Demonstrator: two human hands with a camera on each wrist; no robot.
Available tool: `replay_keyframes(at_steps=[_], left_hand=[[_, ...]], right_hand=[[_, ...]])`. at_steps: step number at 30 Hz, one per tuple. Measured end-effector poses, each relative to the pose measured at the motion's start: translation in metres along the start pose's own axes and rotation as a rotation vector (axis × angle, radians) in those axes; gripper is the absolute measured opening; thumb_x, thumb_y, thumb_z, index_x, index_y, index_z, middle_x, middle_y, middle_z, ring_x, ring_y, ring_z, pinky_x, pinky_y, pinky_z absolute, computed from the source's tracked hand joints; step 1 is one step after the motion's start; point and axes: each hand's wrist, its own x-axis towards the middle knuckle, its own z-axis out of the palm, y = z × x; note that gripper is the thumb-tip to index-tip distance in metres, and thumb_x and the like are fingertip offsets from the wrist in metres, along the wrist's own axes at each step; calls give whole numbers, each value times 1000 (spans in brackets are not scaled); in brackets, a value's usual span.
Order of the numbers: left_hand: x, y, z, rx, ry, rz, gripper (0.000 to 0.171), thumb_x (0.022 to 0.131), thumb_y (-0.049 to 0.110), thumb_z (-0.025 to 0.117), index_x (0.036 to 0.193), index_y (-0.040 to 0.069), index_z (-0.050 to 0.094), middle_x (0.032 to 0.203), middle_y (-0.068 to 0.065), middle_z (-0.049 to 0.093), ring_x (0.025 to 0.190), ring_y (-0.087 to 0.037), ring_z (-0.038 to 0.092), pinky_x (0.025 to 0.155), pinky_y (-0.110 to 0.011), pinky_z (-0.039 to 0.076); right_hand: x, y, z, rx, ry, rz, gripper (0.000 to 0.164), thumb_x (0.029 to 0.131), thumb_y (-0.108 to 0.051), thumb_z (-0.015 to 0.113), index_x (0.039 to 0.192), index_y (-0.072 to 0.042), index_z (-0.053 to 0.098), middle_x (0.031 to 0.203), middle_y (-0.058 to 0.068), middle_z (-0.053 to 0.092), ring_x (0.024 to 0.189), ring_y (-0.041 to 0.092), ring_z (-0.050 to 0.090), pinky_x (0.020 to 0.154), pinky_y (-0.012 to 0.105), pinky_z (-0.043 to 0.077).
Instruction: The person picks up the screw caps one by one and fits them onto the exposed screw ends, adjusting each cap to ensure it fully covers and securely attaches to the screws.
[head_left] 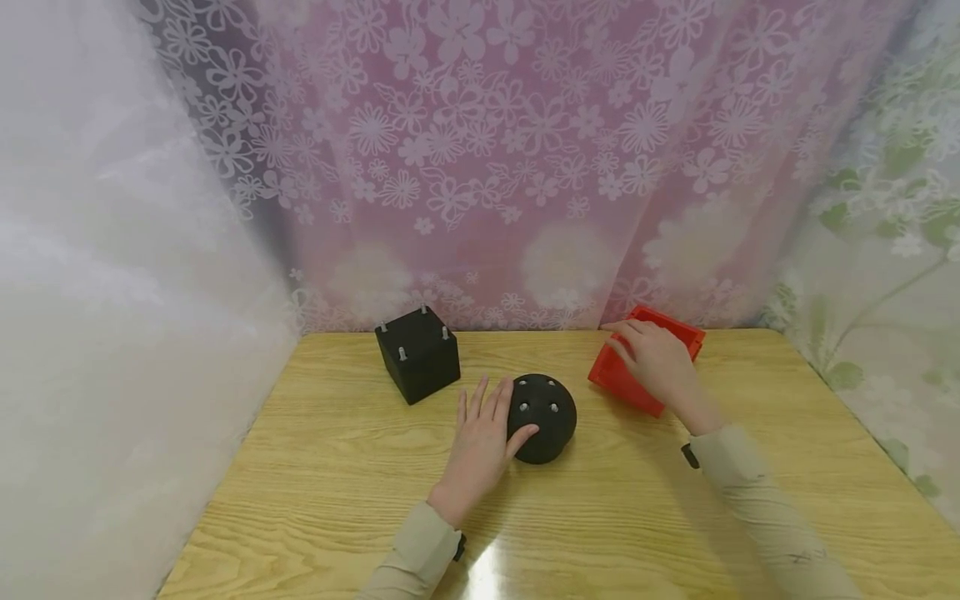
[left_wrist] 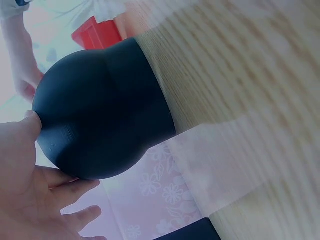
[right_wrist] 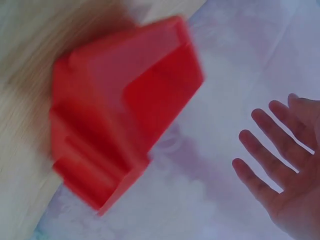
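A black rounded object (head_left: 551,435) with several small metal pegs on its domed top stands at the middle of the table. Its narrower base shows in the left wrist view, under the round body (left_wrist: 95,105). The left hand (head_left: 476,442) touches its left side, thumb and index finger spread against the curve and the other fingers loosely extended. Over the red plastic bin (head_left: 630,390) hovers the right hand (head_left: 662,364). In the right wrist view that hand (right_wrist: 292,185) has its fingers spread, apart from the tilted bin (right_wrist: 95,90).
A black cube-like block (head_left: 423,371) with metal pegs at its upper corners sits at the back left. The wooden table (head_left: 330,517) ends against a pink flowered curtain (head_left: 465,167); pale sheets hang on both sides.
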Motion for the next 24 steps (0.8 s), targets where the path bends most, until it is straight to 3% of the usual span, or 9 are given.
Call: replay_keyframes(at_steps=[5,10,15,19,24], left_hand=[[0,0,0,-3,8,6,78,102,57,47,160,9,30,159,-9,42,153,-33,24,121,-61,20],[0,-1,1,11,21,21,78,102,56,48,160,8,30,158,-9,43,153,-33,24,120,-62,23],[-1,-3,2,17,34,30,78,102,56,48,160,7,31,158,-10,43,152,-35,26,119,-63,24],[0,-3,1,31,45,39,77,102,56,49,159,7,32,157,-10,44,151,-35,27,119,-63,25],[0,-2,0,50,46,44,78,101,56,50,158,6,34,156,-10,45,152,-35,28,119,-62,26]], right_hand=[[11,31,3,-29,-32,27,21,94,-13,73,111,-1,73,101,19,74,87,39,70,71,54,58],[20,57,8,-14,-129,84,16,95,-7,71,109,1,73,92,18,73,73,34,67,62,51,57],[25,78,19,-8,-215,114,11,95,-3,67,104,0,74,93,17,73,80,35,67,65,54,58],[26,91,30,-45,-264,109,5,92,-1,68,90,-1,72,83,17,70,74,36,65,64,56,57],[23,101,41,-62,-304,134,13,91,-3,68,78,-4,67,74,16,65,69,38,62,61,59,54]])
